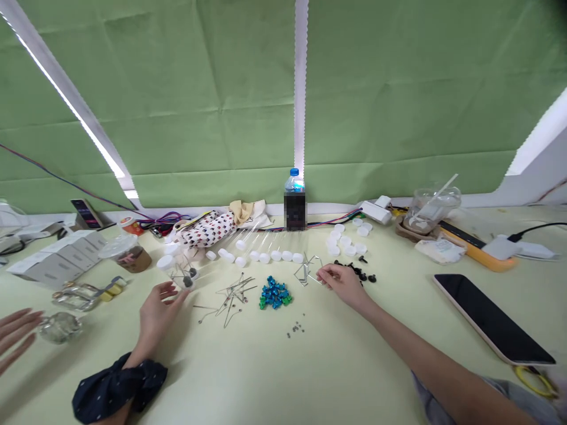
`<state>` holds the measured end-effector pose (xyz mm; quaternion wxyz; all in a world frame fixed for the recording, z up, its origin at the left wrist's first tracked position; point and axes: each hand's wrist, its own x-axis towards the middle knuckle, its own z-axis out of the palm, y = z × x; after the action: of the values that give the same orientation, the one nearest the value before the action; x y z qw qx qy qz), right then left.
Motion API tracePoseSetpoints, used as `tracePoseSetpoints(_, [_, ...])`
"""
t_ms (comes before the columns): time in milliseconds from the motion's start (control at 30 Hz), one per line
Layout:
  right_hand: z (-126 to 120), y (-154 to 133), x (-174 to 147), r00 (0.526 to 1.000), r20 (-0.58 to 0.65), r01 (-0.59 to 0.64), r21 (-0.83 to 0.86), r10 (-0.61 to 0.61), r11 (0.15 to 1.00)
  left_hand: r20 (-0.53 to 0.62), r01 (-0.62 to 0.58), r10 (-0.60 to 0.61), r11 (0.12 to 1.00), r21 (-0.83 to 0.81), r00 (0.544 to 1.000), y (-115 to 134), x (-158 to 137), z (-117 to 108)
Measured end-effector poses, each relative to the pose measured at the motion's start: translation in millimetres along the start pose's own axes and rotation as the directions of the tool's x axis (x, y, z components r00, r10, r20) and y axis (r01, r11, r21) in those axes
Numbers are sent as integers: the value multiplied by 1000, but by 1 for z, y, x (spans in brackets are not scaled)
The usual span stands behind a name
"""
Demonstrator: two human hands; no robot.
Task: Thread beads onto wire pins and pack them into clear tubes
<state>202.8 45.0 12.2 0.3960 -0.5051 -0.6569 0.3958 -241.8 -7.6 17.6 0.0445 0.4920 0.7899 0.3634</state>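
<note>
My left hand (162,313) rests on the table at left with its fingers apart. Just beyond its fingertips lies a clear plastic tube (179,275) with a white cap, with black knobs and thin wire pieces showing in it. Whether the fingers touch the tube I cannot tell. On the other side, my right hand (345,286) pinches the edge of a bent metal wire piece (308,271) from a small group. Black knobs (365,275) lie beside that hand. Between my hands are loose metal rods (233,295), a pile of blue and green metal fittings (274,292) and tiny nuts (296,327).
Clear tubes with white caps (277,255) line up behind the parts, and loose white caps (348,242) lie to the right. A bottle (295,203) stands at the back. A phone (491,319) lies at right. Another person's hand (18,336) is at far left, by a glass jar (59,327).
</note>
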Motion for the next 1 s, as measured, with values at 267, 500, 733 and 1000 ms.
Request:
tracePoseSetpoints(267, [5,5,1,1000,8,19,-48,-18,999,-120,-473,464,878,-69,878,46,-28,6])
tracePoseSetpoints(500, [13,11,-3,996,-3,89,-183,-91,979,148,-651,715,688,-321,683,123,-38,54])
tracePoseSetpoints(733, [18,16,-1,988,4,149,-281,-154,948,348,-732,805,587,-346,480,175,-39,92])
tracePoseSetpoints(1000, [18,14,-3,989,16,146,-295,-147,944,348,-647,742,670,-364,573,151,-27,80])
